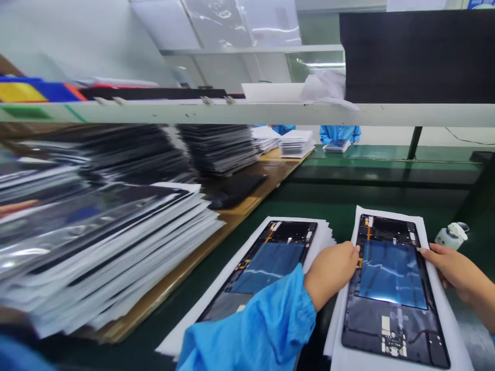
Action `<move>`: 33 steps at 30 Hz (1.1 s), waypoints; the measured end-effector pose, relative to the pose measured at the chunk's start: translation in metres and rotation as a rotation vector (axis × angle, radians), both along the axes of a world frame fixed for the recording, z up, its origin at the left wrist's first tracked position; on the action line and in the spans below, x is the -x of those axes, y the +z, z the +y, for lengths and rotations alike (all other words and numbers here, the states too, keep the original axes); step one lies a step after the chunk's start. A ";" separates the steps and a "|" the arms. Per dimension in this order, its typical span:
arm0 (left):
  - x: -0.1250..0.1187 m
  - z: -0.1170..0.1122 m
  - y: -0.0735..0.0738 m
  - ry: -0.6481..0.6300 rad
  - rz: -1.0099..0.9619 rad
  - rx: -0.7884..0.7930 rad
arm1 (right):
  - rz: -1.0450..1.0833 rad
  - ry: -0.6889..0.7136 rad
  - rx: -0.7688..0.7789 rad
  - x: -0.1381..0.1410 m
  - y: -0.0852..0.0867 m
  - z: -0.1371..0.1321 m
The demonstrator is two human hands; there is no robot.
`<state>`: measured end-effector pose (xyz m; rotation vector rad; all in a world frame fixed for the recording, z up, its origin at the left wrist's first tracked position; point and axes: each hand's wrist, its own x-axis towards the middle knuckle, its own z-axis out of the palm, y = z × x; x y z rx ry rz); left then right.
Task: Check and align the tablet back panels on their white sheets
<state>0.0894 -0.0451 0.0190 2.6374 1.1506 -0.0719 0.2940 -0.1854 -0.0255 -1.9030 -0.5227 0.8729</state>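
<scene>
An opened tablet back panel point(390, 288) with a blue film in its middle lies on a white sheet point(433, 232) at the lower right. My left hand point(332, 273), in a blue sleeve, rests against the panel's left edge. My right hand point(452, 268) touches its right edge with the fingertips near the upper corner. A second, similar panel point(270, 257) lies on a stack of white sheets point(247, 247) just to the left, partly hidden by my left sleeve.
Tall stacks of dark panels and white sheets point(96, 247) fill the wooden bench at left. More stacks point(220, 147) stand farther back. A white shelf rail point(247, 112) crosses overhead. A small white dispenser point(450, 234) sits at right. A co-worker in blue point(340, 134) stands beyond the green belt point(386, 175).
</scene>
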 end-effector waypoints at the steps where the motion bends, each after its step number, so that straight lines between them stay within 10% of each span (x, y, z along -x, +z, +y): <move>1: 0.000 -0.002 0.002 -0.002 0.022 -0.020 | 0.030 0.033 0.013 0.001 0.001 0.001; 11: -0.001 -0.012 0.006 0.008 0.012 -0.129 | -0.270 -0.102 0.030 0.019 0.033 -0.004; 19: 0.003 -0.018 0.001 0.058 -0.054 -0.092 | 0.003 -0.107 -0.245 0.048 0.047 -0.004; 27: 0.014 -0.017 0.009 0.094 -0.816 0.611 | 0.266 -0.418 -0.661 0.047 0.039 -0.015; 33: 0.013 -0.038 0.015 0.118 -0.845 1.396 | 0.306 -0.338 -0.595 0.047 0.038 -0.009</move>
